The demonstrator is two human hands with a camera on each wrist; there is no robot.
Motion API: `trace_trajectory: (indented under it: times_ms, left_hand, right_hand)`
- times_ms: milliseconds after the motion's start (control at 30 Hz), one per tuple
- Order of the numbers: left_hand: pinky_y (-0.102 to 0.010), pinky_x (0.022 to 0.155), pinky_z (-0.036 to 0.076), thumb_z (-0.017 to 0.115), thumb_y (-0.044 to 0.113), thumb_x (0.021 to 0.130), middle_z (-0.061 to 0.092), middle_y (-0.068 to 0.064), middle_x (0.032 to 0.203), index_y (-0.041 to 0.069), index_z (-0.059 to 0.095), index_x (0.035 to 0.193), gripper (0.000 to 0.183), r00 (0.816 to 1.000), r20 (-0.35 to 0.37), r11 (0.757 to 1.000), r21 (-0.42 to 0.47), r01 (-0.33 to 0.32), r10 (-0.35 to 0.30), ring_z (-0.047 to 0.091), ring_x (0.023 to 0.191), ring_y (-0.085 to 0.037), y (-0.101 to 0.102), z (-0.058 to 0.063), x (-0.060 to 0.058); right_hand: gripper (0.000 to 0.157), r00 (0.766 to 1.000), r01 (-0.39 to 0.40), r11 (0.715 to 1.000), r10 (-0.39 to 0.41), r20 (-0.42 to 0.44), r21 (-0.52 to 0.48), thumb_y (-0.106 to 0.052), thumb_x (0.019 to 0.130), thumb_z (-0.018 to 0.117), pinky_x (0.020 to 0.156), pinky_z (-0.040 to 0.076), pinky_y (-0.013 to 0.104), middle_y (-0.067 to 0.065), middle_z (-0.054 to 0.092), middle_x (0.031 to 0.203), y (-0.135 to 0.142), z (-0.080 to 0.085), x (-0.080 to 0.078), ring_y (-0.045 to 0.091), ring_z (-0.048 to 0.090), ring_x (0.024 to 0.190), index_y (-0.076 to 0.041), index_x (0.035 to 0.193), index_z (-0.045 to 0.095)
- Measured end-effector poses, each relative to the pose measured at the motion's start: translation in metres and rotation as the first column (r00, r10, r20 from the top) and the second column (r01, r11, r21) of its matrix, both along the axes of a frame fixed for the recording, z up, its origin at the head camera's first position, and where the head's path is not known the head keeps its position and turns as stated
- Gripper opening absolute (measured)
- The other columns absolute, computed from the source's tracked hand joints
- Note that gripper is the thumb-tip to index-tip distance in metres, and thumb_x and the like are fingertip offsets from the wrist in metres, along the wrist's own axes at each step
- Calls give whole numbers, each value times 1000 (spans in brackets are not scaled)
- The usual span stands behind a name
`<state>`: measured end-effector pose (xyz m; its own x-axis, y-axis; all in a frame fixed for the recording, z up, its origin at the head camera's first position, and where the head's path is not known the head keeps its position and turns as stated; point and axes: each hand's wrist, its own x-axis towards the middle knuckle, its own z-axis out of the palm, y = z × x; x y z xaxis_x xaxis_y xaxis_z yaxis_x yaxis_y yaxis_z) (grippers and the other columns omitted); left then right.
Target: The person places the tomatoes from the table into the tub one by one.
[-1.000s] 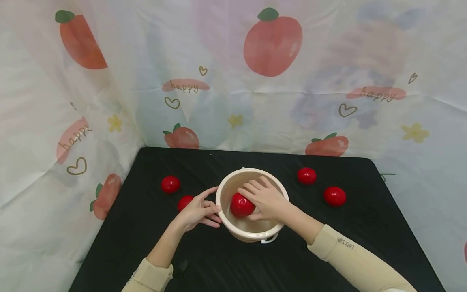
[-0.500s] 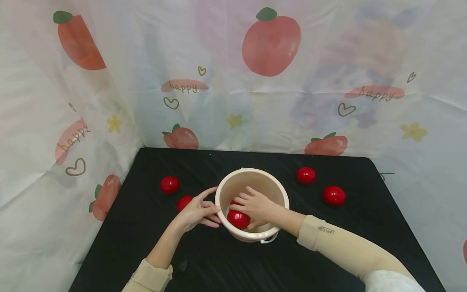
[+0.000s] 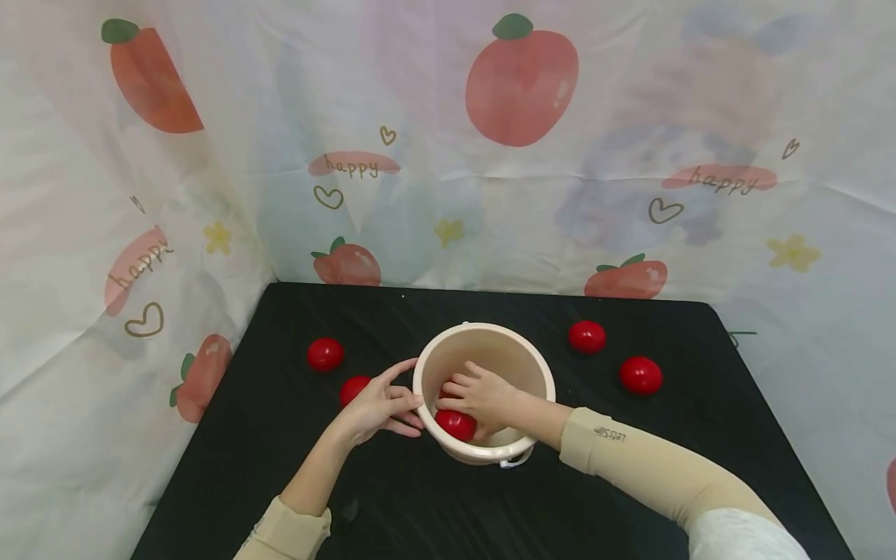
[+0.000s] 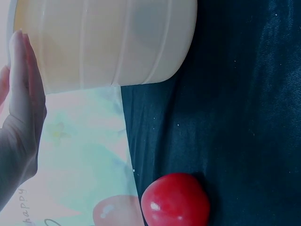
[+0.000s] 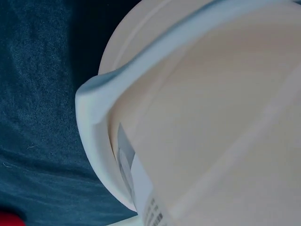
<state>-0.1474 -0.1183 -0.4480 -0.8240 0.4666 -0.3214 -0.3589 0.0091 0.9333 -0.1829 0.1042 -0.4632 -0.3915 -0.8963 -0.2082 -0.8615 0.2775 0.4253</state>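
Note:
A cream bucket [image 3: 532,358] stands on the black table. Inside it, my right hand [image 3: 486,400] grips a glossy round red fruit [image 3: 455,425] low in the bucket, fingers over its top and thumb at its near side. More red shows between those fingers; whether it is a second fruit, I cannot tell. Against the bucket's left rim, my left hand [image 3: 385,404] rests with fairly straight fingers. In the left wrist view, that hand [image 4: 23,94] lies along the bucket wall [image 4: 103,42]. The right wrist view shows the bucket's handle [image 5: 89,127], not the right hand.
Left of the bucket lie one red fruit [image 3: 325,354] and another [image 3: 354,389] partly behind the left hand. Two more, a red fruit [image 3: 586,337] and a nearer red fruit [image 3: 640,376], sit right. A printed cloth [image 3: 490,218] hangs behind the black table [image 3: 434,513].
My right hand has moved down and toward the bucket's near left side with the red fruit, settling low inside. The left hand and the bucket have stayed put.

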Motion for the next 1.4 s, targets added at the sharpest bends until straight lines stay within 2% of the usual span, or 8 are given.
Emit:
trace_trajectory:
  times_ms: [300,500,633,800,900,1033,1200,1400]
  left_hand:
    - [-46,68,55,62,10,86,64,-13,89,17,22,143,70,1000,-1,1000,5,5,-5,67,73,-26,1,0,0]
    - [-46,69,55,63,10,86,64,-12,88,17,23,143,70,1000,6,1000,7,6,-6,67,73,-26,1,0,0]
    - [-46,69,55,62,9,86,64,-11,86,17,23,143,70,1000,11,1000,19,7,-7,67,72,-25,0,1,1]
    - [-47,68,55,63,9,86,64,-11,85,17,23,143,71,1000,11,1000,23,2,-2,67,71,-25,0,1,1]
    - [-47,68,55,63,9,86,64,-12,87,17,23,143,71,1000,9,1000,20,2,-3,67,71,-25,0,1,1]
    - [-46,68,55,63,8,86,64,-13,87,17,23,143,70,1000,6,1000,18,2,-2,67,71,-25,0,0,1]
    - [-46,68,55,62,8,86,64,-12,87,17,24,143,69,1000,3,1000,11,1,-1,67,71,-25,0,1,1]
    - [-46,68,55,62,8,86,64,-12,86,17,24,143,69,1000,8,1000,11,1,-1,67,71,-25,1,0,0]
  right_hand:
    - [69,998,33,997,-29,55,-63,-67,71,59,94,31,39,-6,47,122,1,3,0,16,40,114,-32,128,43]
    - [67,983,128,970,-95,160,-207,-58,74,63,100,30,48,-1,46,129,14,19,0,20,38,119,-28,131,45]
    - [66,969,205,903,-134,205,-377,-51,74,68,100,28,53,4,46,131,34,37,-3,24,36,123,-24,130,47]
    - [64,944,329,771,-282,171,-546,-48,77,66,97,25,56,9,42,134,77,57,-16,28,34,124,-20,131,45]
    - [66,873,475,666,-440,211,-576,-48,79,65,97,20,59,11,36,137,108,65,-23,30,31,125,-21,134,40]
    - [71,725,660,497,-616,307,-563,-45,80,65,97,15,63,15,29,139,149,63,-29,35,24,126,-19,137,33]
    - [74,561,784,312,-726,398,-536,-47,82,61,92,12,67,22,24,138,200,41,-27,43,20,123,-13,138,26]
    - [82,426,865,185,-761,490,-466,-51,79,62,87,14,69,29,23,133,240,6,-15,49,20,117,-8,138,24]
